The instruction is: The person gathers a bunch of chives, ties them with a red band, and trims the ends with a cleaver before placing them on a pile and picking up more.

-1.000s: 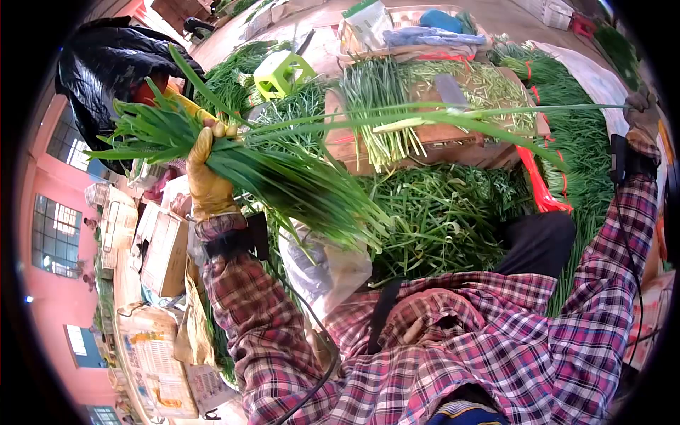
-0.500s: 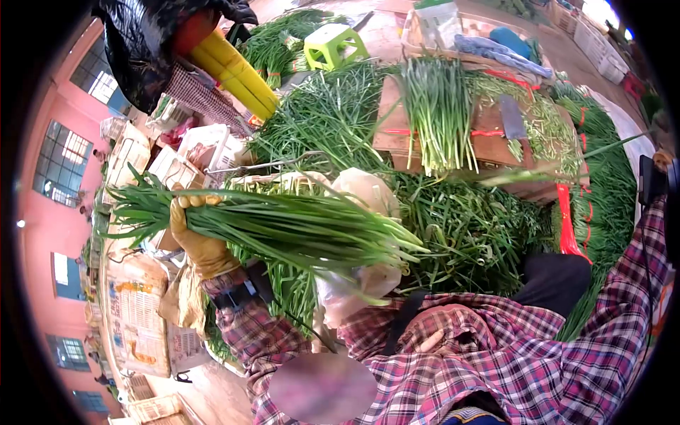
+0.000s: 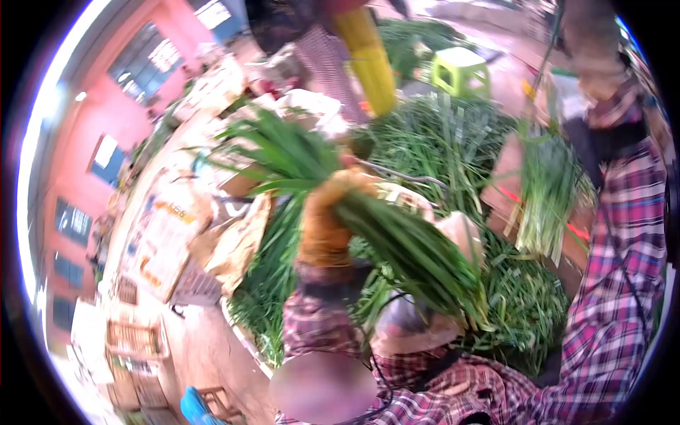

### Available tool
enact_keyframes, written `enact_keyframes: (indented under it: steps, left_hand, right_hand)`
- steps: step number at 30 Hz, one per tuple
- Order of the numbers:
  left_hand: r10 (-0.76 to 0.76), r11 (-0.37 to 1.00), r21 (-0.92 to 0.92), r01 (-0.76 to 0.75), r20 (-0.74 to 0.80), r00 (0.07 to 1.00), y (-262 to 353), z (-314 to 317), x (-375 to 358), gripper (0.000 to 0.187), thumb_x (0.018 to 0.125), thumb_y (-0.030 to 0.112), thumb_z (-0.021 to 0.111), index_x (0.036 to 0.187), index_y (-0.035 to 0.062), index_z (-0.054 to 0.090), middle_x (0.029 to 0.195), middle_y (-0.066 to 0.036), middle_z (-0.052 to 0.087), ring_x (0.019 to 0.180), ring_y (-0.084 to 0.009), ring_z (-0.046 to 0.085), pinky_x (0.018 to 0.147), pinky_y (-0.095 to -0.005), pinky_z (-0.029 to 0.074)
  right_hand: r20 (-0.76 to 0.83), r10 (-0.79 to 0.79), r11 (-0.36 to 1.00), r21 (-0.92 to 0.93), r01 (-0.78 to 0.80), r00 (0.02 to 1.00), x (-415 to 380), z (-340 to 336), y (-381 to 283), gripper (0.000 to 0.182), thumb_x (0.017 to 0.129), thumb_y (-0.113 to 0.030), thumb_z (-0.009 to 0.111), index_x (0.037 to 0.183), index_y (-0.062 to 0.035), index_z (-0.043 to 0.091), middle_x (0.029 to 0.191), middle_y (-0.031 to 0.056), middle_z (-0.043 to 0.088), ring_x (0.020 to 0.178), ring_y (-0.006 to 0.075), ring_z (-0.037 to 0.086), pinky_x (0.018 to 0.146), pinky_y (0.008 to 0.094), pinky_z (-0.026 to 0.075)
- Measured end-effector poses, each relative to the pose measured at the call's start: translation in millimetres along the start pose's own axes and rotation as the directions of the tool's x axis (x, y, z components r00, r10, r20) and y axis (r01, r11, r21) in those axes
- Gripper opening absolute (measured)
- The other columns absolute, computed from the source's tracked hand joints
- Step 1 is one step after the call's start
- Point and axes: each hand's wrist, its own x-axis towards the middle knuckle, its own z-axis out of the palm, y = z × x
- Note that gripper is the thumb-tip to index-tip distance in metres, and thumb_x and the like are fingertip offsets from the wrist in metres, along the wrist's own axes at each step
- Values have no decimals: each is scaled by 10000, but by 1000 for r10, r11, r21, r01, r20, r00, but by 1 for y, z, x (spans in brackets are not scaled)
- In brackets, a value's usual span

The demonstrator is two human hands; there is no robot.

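Note:
My left hand (image 3: 327, 212), in a tan-yellow glove, is wrapped round a bunch of garlic chives (image 3: 411, 248). The long flat leaves fan out to the upper left, and the pale stem ends point down to the right. My right hand (image 3: 593, 46) is raised at the upper right, blurred, with its fingers not readable. Below and left of it, another bunch of chives (image 3: 545, 205) lies on a cardboard-brown board (image 3: 499, 188), pale ends toward me. Red ties show at the board's edges.
Loose green leaves (image 3: 439, 149) are heaped beyond the board, with more cut leaves (image 3: 524, 304) nearer me. A lime-green stool (image 3: 460, 71) stands at the back. Another person's yellow sleeve (image 3: 372, 71) reaches in. Boxes (image 3: 156, 227) and a wicker basket (image 3: 134, 338) are at left.
The view has swung, so the scene sits further right. My left hand still grips its bunch, now tilted more steeply. My right arm has come up beside the board.

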Motion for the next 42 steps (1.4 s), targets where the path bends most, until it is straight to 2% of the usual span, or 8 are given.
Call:
enact_keyframes:
  steps: [5, 8, 11, 19, 25, 31, 39, 42]
  left_hand:
    - [-55, 989, -135, 57, 13, 998, -13, 9, 23, 420, 749, 103, 664, 1091, -7, 447, 869, -105, 556, 773, -207, 570, 721, -343, 490]
    - [-43, 996, -82, 45, 23, 999, -12, 22, 27, 407, 769, 99, 656, 1097, -13, 442, 860, -109, 559, 758, -203, 572, 715, -324, 486]
    - [-36, 999, -18, 36, -7, 999, -20, 33, 37, 331, 765, 95, 666, 1034, -9, 503, 811, -94, 585, 716, -180, 578, 660, -294, 491]
    - [67, 990, 135, -50, -120, 990, -35, 89, 46, 95, 731, 30, 660, 814, 21, 616, 678, -14, 590, 554, -111, 541, 514, -242, 449]
    - [25, 993, 117, -29, 34, 999, -50, 145, 40, 125, 717, 13, 649, 839, 24, 620, 723, -18, 605, 633, -124, 553, 576, -243, 444]
    - [-115, 964, 258, 56, 218, 969, -40, 199, 19, 256, 725, 10, 649, 972, 21, 585, 856, -24, 614, 722, -139, 568, 650, -255, 457]
    - [41, 763, 538, -358, 513, 858, -52, 206, 17, 471, 778, 161, 695, 1171, 10, 484, 989, -47, 595, 905, -155, 560, 785, -289, 475]
    - [-243, 885, 464, -15, 490, 837, -57, 197, 24, 608, 766, 156, 697, 1273, 11, 394, 1076, -73, 563, 1004, -209, 540, 860, -347, 447]
  right_hand:
    - [391, 188, 981, -35, -190, 901, -25, 101, 70, 303, 831, -168, 594, 1110, -57, 555, 869, 65, 603, 825, 127, 562, 693, 222, 445]
    - [531, 471, 813, -571, -113, 704, -44, 103, 62, 342, 819, -154, 624, 1142, -59, 563, 973, 75, 642, 904, 150, 603, 818, 245, 470]
    - [587, 292, 956, -155, -248, 755, -38, 95, 27, 497, 803, -295, 656, 1203, -32, 523, 1013, 115, 636, 962, 160, 580, 863, 272, 456]
    - [375, 179, 834, -548, 62, 910, -110, 61, -52, 1187, 490, -687, 704, 1342, 20, 276, 1252, 273, 450, 1201, 344, 430, 1006, 399, 355]
    - [195, 271, 542, -840, 18, 943, -193, 69, -38, 994, 540, -434, 820, 1303, -8, 345, 1155, 197, 543, 1108, 286, 514, 971, 328, 383]
    - [141, 236, 963, -164, -213, 961, -186, 39, -35, 687, 639, -180, 772, 1234, -71, 446, 1075, 75, 599, 958, 154, 570, 831, 305, 460]
    - [314, 500, 792, 212, -573, 807, -179, -1, -74, 444, 665, -42, 720, 1086, -61, 578, 909, 36, 642, 799, 121, 603, 727, 287, 496]
    - [444, 552, 600, 376, -706, 706, -189, -1, -75, 477, 670, -40, 709, 1118, -21, 546, 889, 48, 633, 777, 149, 607, 714, 274, 498]
